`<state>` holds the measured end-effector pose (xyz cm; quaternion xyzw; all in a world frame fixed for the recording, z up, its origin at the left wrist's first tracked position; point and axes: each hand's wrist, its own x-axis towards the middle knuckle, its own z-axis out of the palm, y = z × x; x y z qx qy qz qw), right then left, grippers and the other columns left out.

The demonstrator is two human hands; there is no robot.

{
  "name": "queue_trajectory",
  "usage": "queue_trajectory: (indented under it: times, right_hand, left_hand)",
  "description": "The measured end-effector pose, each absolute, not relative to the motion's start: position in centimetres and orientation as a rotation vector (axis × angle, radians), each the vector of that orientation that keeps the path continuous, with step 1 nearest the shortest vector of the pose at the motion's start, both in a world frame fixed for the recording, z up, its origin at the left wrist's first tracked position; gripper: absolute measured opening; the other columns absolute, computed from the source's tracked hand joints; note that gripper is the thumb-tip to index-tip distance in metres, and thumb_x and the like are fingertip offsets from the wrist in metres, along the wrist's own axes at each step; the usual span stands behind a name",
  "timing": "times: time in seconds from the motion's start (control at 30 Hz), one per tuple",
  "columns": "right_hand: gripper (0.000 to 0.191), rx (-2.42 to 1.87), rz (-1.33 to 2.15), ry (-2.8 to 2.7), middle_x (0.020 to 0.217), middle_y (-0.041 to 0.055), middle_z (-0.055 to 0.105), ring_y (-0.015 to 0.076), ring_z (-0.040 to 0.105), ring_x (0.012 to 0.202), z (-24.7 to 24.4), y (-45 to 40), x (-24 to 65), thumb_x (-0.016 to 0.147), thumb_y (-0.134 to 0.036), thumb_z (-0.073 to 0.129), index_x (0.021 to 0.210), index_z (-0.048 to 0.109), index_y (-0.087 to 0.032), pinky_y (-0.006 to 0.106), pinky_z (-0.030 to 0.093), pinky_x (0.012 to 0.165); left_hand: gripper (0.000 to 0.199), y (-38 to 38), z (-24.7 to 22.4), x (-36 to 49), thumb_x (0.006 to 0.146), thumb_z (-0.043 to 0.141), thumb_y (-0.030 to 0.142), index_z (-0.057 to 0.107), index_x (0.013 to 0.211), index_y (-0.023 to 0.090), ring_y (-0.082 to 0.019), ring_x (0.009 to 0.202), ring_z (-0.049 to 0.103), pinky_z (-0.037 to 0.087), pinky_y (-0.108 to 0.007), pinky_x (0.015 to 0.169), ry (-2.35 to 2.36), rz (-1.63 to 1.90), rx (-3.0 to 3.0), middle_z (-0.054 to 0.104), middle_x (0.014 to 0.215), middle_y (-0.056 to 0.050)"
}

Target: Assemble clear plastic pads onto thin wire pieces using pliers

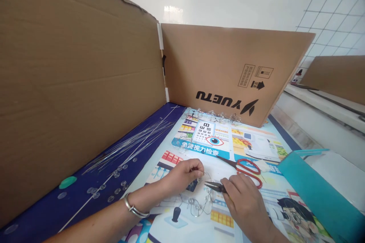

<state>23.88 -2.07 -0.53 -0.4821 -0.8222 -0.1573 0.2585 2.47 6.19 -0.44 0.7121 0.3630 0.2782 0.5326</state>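
My left hand (185, 176), with a metal bangle (136, 206) on the wrist, pinches a small clear piece on a thin wire (205, 176). My right hand (242, 201) grips black needle-nose pliers (215, 186), whose tips reach toward that wire. A clear wire-and-lens piece (199, 205) lies below both hands on a printed paper poster (251, 148). Red-handled scissors (246, 171) rest just beyond my right hand. Several clear round pieces (114, 184) are scattered on a dark blue mat (76, 205), left of my left hand.
A bundle of thin wires (134, 144) lies on the blue mat, with a green disc (67, 182) nearby. Cardboard panels (80, 72) stand at the left and back. A teal box (316, 186) sits at the right, and clear pieces line the poster's far edge.
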Motion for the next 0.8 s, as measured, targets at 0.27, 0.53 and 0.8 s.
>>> queue_trajectory:
  times: [0.27,0.53,0.8]
  right_hand:
    - [0.016,-1.365,-0.381,-2.122,0.085,0.0056,0.054,0.0188,0.051,0.086,-1.4,-1.3,24.9,0.086,-0.02,0.045,0.098,0.056,-0.018,0.033,0.04,0.078]
    - [0.018,-1.387,-0.337,-2.306,0.077,0.0038,0.051,0.0174,0.048,0.077,-1.2,-1.5,24.0,0.087,-0.019,0.042,0.093,0.059,-0.019,0.032,0.037,0.072]
    - [0.016,-1.403,-0.41,-2.403,0.072,0.0027,0.048,0.017,0.044,0.073,-1.3,-1.3,23.9,0.085,-0.016,0.044,0.086,0.06,-0.019,0.032,0.034,0.072]
  left_hand:
    - [0.014,6.6,-0.1,1.8,0.084,0.05,0.028,0.054,0.077,0.016,-0.011,0.068,0.044,0.036,-0.021,0.063,0.742,0.681,1.749,0.051,0.073,0.001]
    - [0.014,6.3,0.1,1.8,0.085,0.047,0.026,0.054,0.077,0.016,-0.011,0.068,0.043,0.036,-0.021,0.063,0.74,0.63,1.83,0.05,0.074,0.0]
    - [0.016,5.8,0.4,2.0,0.085,0.039,0.02,0.051,0.075,0.017,-0.011,0.064,0.041,0.033,-0.02,0.059,0.735,0.488,2.011,0.048,0.07,0.002]
